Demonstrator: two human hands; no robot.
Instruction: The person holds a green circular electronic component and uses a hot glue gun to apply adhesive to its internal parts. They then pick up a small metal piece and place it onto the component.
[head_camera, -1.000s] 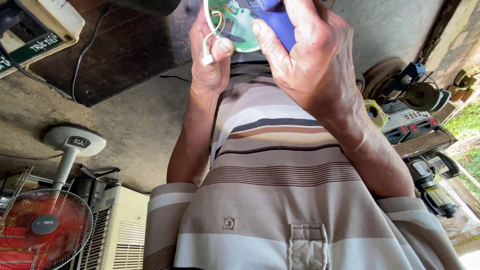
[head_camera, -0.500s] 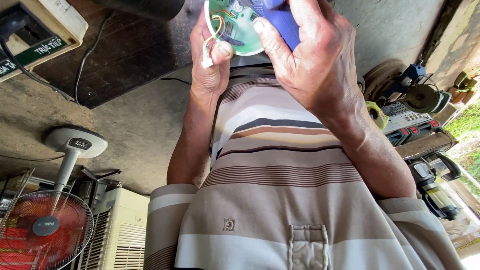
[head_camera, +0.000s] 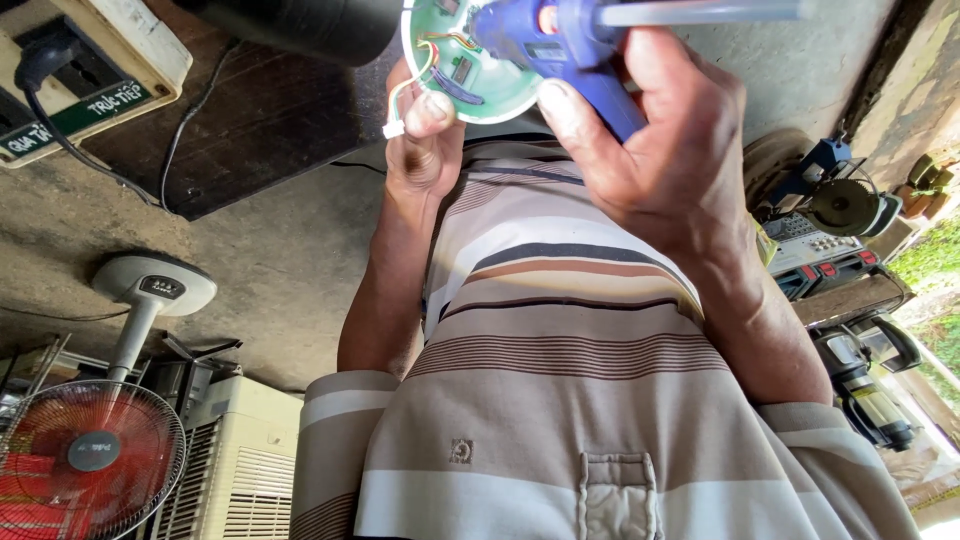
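Observation:
My left hand (head_camera: 425, 150) pinches the lower rim of a round white housing holding a green circuit board (head_camera: 455, 85), raised in front of my striped shirt. Thin coloured wires run off the board to a small white connector (head_camera: 392, 128) that hangs by my left thumb. My right hand (head_camera: 660, 160) is wrapped around a blue glue gun (head_camera: 590, 50), whose front end lies over the board. A translucent glue stick (head_camera: 700, 12) sticks out of the gun's back towards the right. The top frame edge cuts off the gun's tip.
On the concrete floor to the left are a red-bladed pedestal fan (head_camera: 90, 460), a white ribbed appliance (head_camera: 240, 460), a dark wooden board (head_camera: 270, 140) and a socket box with a black plug (head_camera: 80, 70). Power tools (head_camera: 840, 200) and a drill (head_camera: 870, 390) lie at the right.
Both hands, with the board and the glue gun, sit lower in the view, so more of the gun and its glue stick shows. The grips are unchanged.

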